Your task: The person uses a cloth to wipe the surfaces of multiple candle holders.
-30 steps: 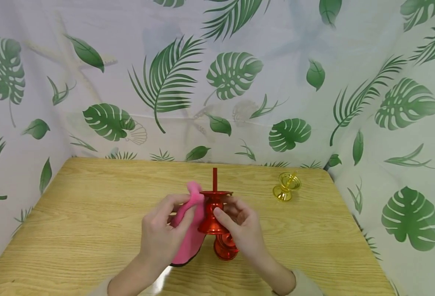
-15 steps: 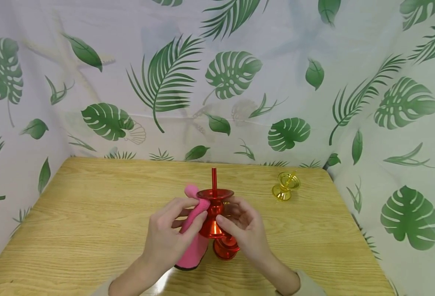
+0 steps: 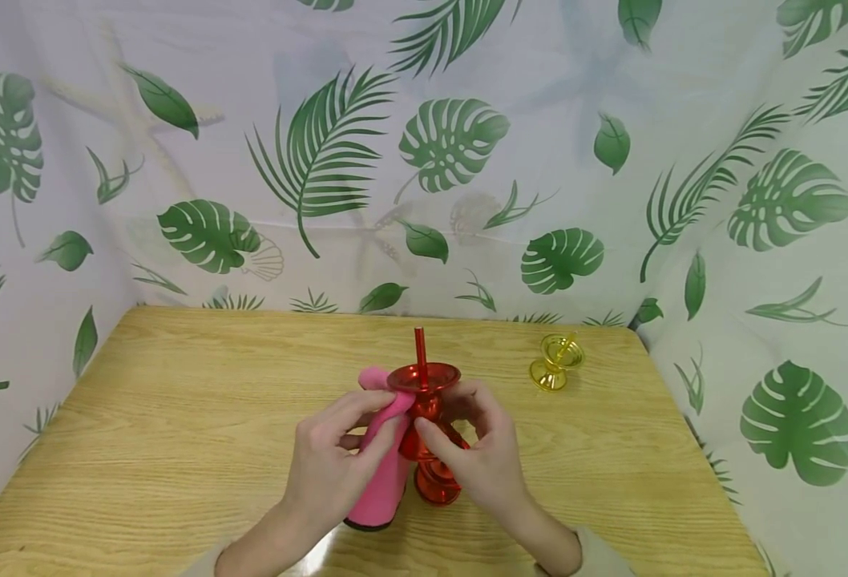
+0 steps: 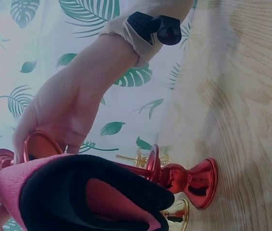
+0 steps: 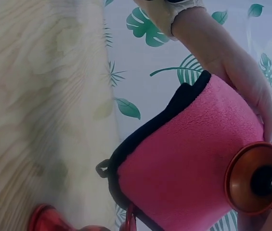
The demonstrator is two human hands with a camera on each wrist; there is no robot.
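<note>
Raised over the table, a shiny red candle holder (image 3: 427,407) with a round dish and a thin upright rod on top is held by my right hand (image 3: 485,453). The thumb lies across its front, and its flared, hollow foot faces the right wrist view. My left hand (image 3: 330,453) pinches a pink cloth (image 3: 381,490) with dark edging, its upper fold right at the holder's neck below the dish. The cloth hangs down and covers part of the left fingers. A second red candle holder (image 3: 437,487) stands on the table below, partly hidden behind the held one.
A gold candle holder (image 3: 550,375) stands on the wooden table (image 3: 200,401) at the back right. Another gold piece (image 4: 178,217) shows beside the standing red holder in the left wrist view. A leaf-printed white curtain (image 3: 352,264) surrounds the table's back and sides.
The left hand and cloth have shifted right, toward the holder's neck. The held candle holder has tipped so that its dish shows from above. The standing holders have stayed in place.
</note>
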